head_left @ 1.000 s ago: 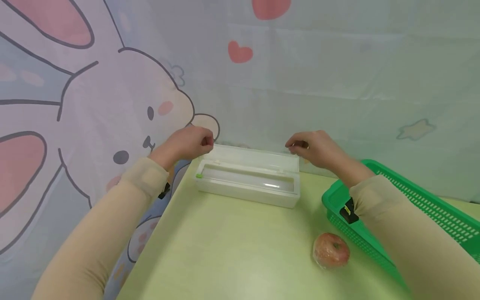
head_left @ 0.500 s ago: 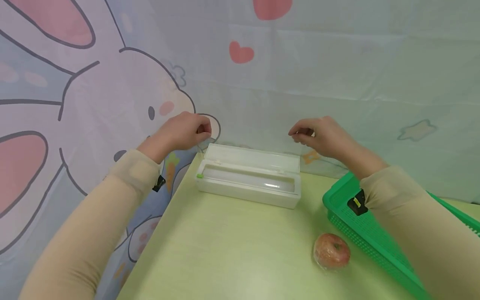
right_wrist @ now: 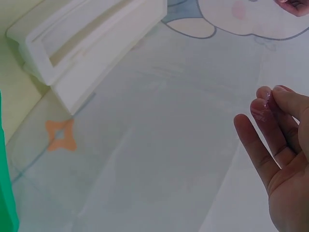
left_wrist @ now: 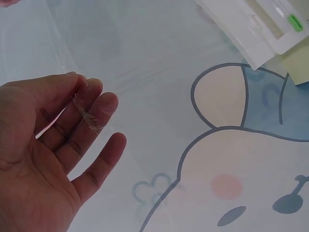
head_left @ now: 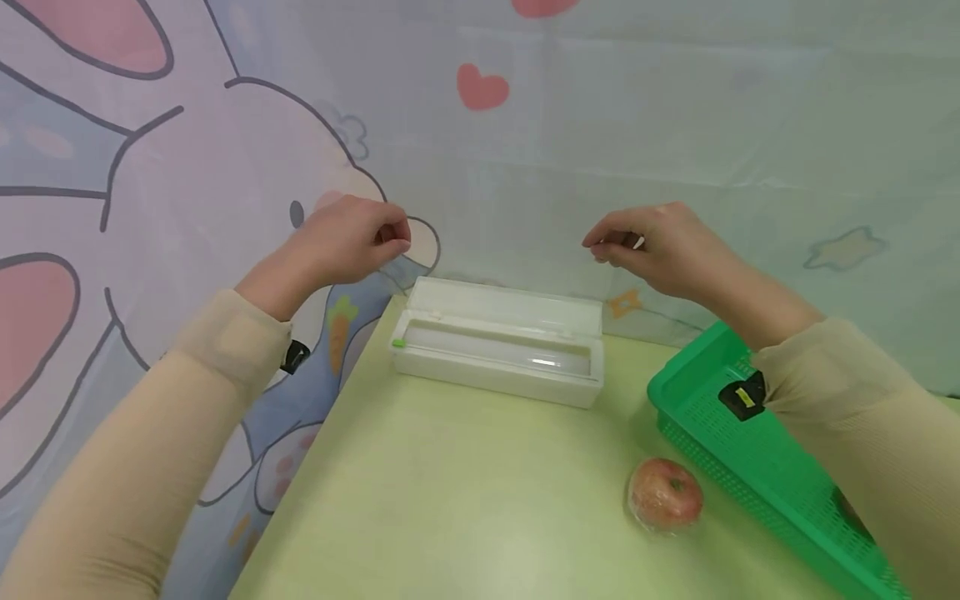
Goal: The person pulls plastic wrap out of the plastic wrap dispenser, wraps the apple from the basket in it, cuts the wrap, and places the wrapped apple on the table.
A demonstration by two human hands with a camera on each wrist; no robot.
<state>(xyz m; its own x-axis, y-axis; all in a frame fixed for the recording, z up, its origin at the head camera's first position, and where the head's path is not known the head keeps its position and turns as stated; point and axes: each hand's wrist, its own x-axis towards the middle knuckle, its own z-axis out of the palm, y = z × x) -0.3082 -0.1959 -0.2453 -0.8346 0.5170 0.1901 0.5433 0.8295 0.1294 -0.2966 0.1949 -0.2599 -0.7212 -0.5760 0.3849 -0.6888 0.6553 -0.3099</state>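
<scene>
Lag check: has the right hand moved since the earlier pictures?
Yes: in the head view, the right hand moved up and right, away from the white box.

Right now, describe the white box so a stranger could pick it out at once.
In the head view, follow the yellow-green table to its far edge, by the printed cloth. There, near the left side, lies the long box, its lid raised at the back. Its white body and small green tab set it apart from the green basket and red apple.
</scene>
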